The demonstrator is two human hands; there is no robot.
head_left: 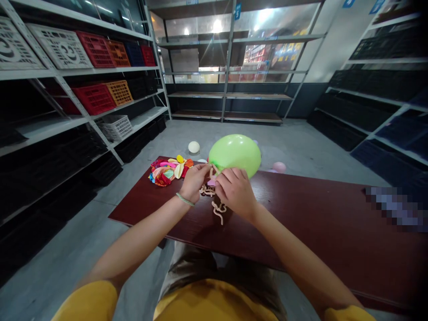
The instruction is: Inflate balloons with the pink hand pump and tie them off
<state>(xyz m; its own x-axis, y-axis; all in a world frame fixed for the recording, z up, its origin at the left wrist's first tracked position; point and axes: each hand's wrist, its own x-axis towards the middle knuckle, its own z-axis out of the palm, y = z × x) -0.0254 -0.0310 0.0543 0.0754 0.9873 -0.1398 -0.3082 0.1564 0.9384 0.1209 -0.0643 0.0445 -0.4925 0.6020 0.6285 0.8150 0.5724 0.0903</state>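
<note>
Where fingers [231, 175] pinch, the green balloon [237, 152] lies beyond.

We can read no text surely. Blue sign [237, 11] on shelf post [228, 58], blue signs [377, 6] on wall [334, 49] at upper right, small labels [272, 38] along shelf edges [294, 39]: all too blurred for us.

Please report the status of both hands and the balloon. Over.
Left hand and right hand: together at neck of inflated green balloon. Whether tied: cannot tell. Loose pale strings: on table, below hands; apparently not blocking.
</note>
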